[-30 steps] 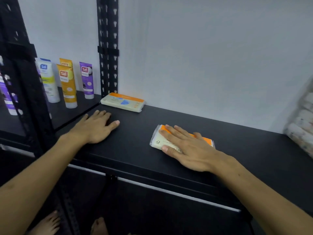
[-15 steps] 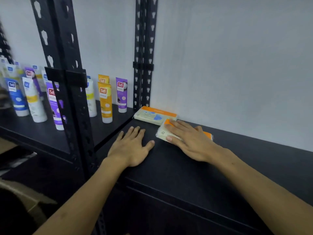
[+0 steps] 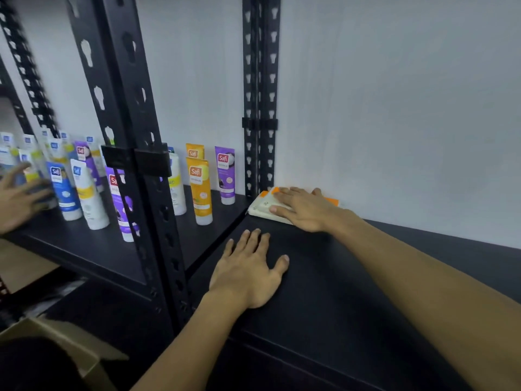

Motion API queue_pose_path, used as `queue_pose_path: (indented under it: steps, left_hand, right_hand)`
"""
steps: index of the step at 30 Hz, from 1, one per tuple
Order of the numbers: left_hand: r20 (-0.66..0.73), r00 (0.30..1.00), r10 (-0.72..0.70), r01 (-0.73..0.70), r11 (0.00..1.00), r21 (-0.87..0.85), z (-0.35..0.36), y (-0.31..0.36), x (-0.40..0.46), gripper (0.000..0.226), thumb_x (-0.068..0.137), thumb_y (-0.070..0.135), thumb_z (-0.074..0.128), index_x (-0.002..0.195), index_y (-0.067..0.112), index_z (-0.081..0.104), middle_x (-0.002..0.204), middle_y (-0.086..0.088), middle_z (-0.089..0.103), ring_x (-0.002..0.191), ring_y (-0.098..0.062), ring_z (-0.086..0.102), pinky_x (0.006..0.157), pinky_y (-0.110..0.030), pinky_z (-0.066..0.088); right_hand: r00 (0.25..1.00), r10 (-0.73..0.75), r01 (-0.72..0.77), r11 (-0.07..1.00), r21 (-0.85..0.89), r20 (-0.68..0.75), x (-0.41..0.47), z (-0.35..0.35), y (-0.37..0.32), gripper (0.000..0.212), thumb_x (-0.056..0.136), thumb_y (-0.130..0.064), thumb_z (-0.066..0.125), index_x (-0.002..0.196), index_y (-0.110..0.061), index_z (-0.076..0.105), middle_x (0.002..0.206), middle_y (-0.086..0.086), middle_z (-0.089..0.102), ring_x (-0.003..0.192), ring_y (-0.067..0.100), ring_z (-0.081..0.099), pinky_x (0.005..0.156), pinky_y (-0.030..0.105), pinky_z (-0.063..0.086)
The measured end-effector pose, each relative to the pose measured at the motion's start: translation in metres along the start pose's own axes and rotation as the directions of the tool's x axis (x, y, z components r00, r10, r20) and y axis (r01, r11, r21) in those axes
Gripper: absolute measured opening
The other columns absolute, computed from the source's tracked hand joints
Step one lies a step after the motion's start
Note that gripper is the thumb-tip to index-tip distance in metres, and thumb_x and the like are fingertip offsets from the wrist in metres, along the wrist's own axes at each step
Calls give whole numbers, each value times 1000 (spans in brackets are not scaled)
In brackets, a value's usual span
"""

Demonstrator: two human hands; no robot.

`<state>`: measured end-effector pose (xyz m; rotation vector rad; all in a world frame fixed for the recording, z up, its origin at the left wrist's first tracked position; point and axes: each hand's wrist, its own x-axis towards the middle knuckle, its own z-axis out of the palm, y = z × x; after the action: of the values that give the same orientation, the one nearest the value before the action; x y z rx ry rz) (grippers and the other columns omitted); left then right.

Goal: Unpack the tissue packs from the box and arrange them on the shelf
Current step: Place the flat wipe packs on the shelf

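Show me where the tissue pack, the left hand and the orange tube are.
tissue pack [image 3: 260, 208]: head view, its pale left end.
left hand [image 3: 248, 273]: head view, its back.
orange tube [image 3: 200, 190]: head view, its front label.

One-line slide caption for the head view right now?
Right hand presses a tissue pack into the shelf's back corner; left hand rests flat.
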<state>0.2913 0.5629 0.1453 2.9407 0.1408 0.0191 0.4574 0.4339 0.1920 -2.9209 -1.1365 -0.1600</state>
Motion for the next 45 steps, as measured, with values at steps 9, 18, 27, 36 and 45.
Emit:
queue_pose_path:
  steps: [9,18,27,36,45]
  left_hand:
    - [-4,1000,8,-8,1000,0,3,-1,3,76,101,66,14,163,25,1,170,7,-9,155,-9,-15,127,-40,-7]
    - [-5,1000,2,-2,1000,-11,2,-2,3,76,100,67,15,163,26,1,171,7,-8,155,-10,-14,127,-39,-7]
    - [7,1000,7,-7,999,-34,-1,0,2,77,100,67,17,163,26,3,171,7,-5,156,-10,-11,128,-40,-4]
    - [3,1000,-14,14,999,-39,-4,1,0,77,100,68,23,164,25,10,171,6,1,157,-12,-3,128,-39,-1]
    - [-84,996,-38,31,996,-80,-13,8,-19,74,99,67,35,157,21,35,165,-3,30,151,-25,29,122,-44,25]
  right_hand:
    - [997,-65,59,991,-123,-48,29,12,-1,69,101,-65,15,160,-29,18,169,-6,13,155,21,9,120,51,15]
    - [995,-50,50,999,5,-87,27,-5,-1,80,98,-72,17,162,-26,6,169,-4,7,155,16,14,123,44,17]
    - [931,290,-223,933,283,-222,-81,9,43,63,104,-56,20,156,-20,30,157,5,43,143,25,39,117,45,28]
    - [887,458,-456,858,237,49,-198,26,85,59,106,-51,33,157,-23,32,166,-3,23,154,17,19,124,42,18]
    - [854,515,-489,842,228,-70,-289,13,19,44,107,-34,33,147,-21,48,157,2,42,148,22,32,118,41,25]
